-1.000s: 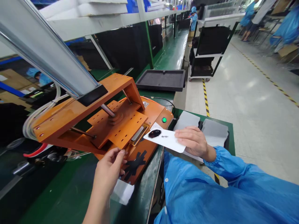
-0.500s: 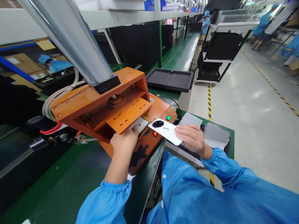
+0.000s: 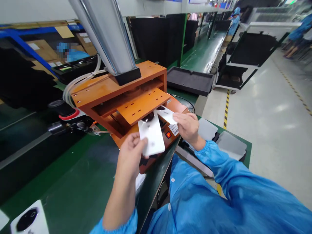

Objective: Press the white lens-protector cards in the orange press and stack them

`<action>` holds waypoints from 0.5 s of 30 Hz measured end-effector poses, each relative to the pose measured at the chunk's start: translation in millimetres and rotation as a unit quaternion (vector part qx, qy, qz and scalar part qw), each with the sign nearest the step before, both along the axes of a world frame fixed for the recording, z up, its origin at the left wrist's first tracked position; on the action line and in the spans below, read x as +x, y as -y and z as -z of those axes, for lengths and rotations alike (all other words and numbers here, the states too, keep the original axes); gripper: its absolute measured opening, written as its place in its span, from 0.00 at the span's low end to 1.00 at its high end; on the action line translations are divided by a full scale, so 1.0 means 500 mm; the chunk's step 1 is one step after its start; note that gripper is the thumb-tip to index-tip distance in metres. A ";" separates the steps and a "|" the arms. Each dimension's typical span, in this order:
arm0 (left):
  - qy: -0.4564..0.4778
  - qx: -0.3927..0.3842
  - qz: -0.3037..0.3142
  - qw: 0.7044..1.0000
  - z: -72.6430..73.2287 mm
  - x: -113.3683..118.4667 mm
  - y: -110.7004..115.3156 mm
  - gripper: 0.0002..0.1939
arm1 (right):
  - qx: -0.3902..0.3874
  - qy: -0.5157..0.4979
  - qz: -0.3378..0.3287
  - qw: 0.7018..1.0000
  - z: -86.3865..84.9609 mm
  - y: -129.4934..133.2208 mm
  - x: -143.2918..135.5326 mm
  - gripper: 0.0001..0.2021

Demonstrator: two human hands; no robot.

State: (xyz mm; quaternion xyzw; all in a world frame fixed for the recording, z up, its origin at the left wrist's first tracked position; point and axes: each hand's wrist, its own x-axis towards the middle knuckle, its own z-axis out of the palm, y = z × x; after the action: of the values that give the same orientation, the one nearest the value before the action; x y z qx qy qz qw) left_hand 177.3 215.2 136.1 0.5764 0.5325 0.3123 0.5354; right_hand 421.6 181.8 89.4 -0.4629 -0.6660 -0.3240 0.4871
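Note:
My left hand [image 3: 133,148] pinches the lower left edge of a white phone [image 3: 153,138]. That phone lies back side up and tilted, its round black camera partly under the orange plate [image 3: 143,104] of a press [image 3: 119,86]. My right hand [image 3: 187,125] grips a second white phone [image 3: 169,115] by its near end. The camera end of this one points at the right side of the opening below the plate. At the lower left, another white phone [image 3: 40,221] with a round black camera lies on the green bench [image 3: 80,182].
A silver cylinder [image 3: 107,35] rises above the press. A red lit switch [image 3: 168,134] is on its base. Behind stands a black tray [image 3: 190,81]; at right are grey sheets [image 3: 230,145]. A trolley [image 3: 243,66] stands in the aisle, and co-workers [image 3: 234,22] are farther off.
My left hand has drawn its phone out from under the plate toward me. My right hand has moved its phone left, toward the press opening. The view has shifted left.

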 end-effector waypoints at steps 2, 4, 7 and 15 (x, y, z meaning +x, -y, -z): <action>0.060 -0.060 0.056 0.995 0.009 -0.061 0.069 0.30 | -0.015 0.051 -0.045 0.998 -0.004 -0.044 -0.008 0.12; 0.067 -0.112 0.080 0.988 0.019 -0.115 0.134 0.30 | -0.052 0.099 -0.078 0.991 -0.007 -0.081 -0.016 0.15; 0.035 -0.145 0.067 0.986 0.036 -0.161 0.208 0.25 | -0.118 0.155 -0.120 0.973 -0.010 -0.118 -0.031 0.17; -0.049 -0.064 0.054 0.995 0.089 -0.168 0.283 0.22 | -0.191 0.184 -0.107 0.958 -0.010 -0.131 -0.043 0.16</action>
State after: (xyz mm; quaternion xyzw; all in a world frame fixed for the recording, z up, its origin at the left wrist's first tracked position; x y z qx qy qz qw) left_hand 93.0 73.9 91.5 0.5835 0.5448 0.2193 0.5609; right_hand 399.9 247.1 94.2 -0.4054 -0.8392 -0.2164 0.2907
